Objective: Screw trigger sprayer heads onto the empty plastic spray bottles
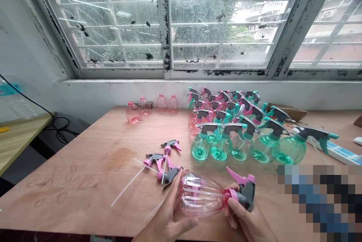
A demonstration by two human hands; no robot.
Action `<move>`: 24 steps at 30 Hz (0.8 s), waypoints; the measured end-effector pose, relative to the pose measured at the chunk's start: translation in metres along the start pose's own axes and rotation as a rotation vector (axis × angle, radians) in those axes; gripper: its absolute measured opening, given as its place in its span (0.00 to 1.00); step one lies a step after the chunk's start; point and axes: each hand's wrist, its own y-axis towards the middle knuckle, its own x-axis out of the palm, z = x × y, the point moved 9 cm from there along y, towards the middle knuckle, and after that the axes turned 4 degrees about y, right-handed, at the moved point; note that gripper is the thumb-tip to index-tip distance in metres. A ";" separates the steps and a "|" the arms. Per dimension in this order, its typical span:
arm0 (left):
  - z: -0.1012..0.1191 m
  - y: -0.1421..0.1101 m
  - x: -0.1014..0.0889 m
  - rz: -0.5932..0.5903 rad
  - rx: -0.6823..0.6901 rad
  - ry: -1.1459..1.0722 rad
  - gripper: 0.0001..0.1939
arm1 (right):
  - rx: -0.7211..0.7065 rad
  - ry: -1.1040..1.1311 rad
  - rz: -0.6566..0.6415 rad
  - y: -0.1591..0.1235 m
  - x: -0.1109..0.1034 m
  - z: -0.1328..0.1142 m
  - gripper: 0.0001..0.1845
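A clear pink spray bottle [201, 195] lies sideways above the table's front edge, between my two hands. My left hand [169, 212] cups its base, thumb along the near side. At the neck, my right hand [244, 212] grips the pink collar of the grey-and-pink spray head [246, 191], which sits on the bottle's mouth. The dip tube shows through the pink plastic. Just beyond my left hand lie loose pink-and-grey spray heads with tubes: one [170, 146] farther back, one [154, 159] in the middle and one [169, 176] close to my fingers.
Several pink bottles without heads [133, 113] stand at the back left. Rows of green bottles with spray heads [200, 149] and pink ones fill the back right. A white power strip [336, 151] lies at the right. The wooden table [85, 181] meets a windowed wall.
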 end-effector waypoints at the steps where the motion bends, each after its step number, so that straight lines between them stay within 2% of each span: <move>1: 0.000 0.000 0.000 -0.003 -0.002 0.014 0.54 | -0.002 -0.003 0.000 0.000 0.000 -0.001 0.22; 8: -0.002 0.001 0.002 -0.021 0.041 0.044 0.50 | 0.017 0.008 0.021 -0.001 0.001 0.000 0.22; 12: -0.005 -0.001 -0.003 0.023 0.027 0.044 0.60 | 0.017 0.010 -0.006 0.000 0.003 -0.002 0.22; 14: -0.007 -0.001 -0.003 0.006 0.020 0.016 0.62 | 0.023 -0.002 -0.027 0.001 0.004 -0.001 0.21; 17: -0.010 0.000 -0.001 -0.040 0.009 -0.006 0.58 | 0.013 -0.011 -0.026 0.001 0.003 -0.001 0.21; 24: -0.007 0.001 0.002 -0.023 0.009 -0.057 0.54 | 0.010 -0.023 -0.007 0.001 -0.001 0.003 0.22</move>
